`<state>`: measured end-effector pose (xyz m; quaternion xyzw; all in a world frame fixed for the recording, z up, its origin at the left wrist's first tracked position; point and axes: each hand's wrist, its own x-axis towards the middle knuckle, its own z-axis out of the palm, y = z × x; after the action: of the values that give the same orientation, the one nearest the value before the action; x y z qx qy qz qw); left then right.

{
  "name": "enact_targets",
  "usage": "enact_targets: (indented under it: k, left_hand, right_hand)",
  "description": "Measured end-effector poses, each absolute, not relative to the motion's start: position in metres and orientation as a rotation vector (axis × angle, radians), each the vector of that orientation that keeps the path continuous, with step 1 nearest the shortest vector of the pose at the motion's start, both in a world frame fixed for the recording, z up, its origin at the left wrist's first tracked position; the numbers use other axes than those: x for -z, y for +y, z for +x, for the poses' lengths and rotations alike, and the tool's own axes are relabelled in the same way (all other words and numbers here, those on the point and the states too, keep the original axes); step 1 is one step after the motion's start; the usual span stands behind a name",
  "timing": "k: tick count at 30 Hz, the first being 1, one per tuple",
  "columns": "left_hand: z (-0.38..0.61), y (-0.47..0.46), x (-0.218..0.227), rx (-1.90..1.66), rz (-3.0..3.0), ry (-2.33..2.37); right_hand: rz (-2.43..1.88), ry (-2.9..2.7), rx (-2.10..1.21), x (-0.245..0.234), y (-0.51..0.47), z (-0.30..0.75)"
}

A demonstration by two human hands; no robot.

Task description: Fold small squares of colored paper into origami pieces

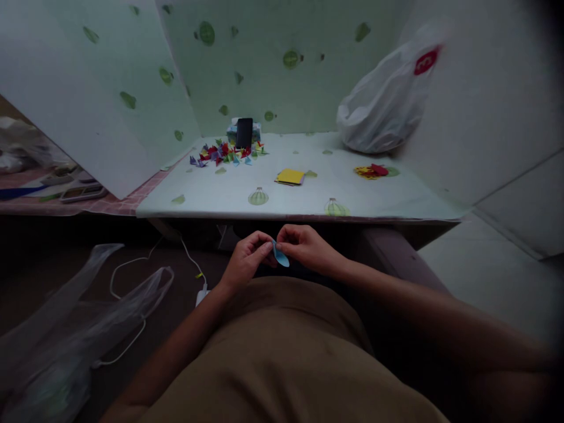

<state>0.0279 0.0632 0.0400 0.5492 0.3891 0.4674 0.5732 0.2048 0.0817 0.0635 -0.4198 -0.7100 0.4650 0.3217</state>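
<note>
My left hand [247, 258] and my right hand [307, 248] meet in front of my body, below the table's front edge. Both pinch a small light-blue piece of folded paper [281, 256] between fingertips. The fingers of each hand are closed on it. On the table [361, 200] above lie a yellow stack of paper squares [289, 176], a heap of small folded pieces in several colours [224, 154], and a few red and yellow pieces [371, 171].
A black phone [244, 133] stands upright at the back against a small box. A white plastic bag [383, 108] leans in the right corner. Clear plastic bags [83, 329] and a white cable [132, 276] lie on the floor to the left. Patterned panels wall the table.
</note>
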Motion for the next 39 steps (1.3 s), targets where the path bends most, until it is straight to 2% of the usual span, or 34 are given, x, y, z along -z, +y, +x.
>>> enact_targets:
  k: [27, 39]
  left_hand:
    - [0.03, 0.061, -0.038, -1.125, 1.676, 1.205]
    - [0.021, 0.066, -0.044, -1.005, 1.532, 1.047]
  right_hand:
    - [-1.073, -1.888, -1.233, -0.057, 0.084, 0.203]
    - [-0.958, -1.881, -1.505, -0.063, 0.087, 0.21]
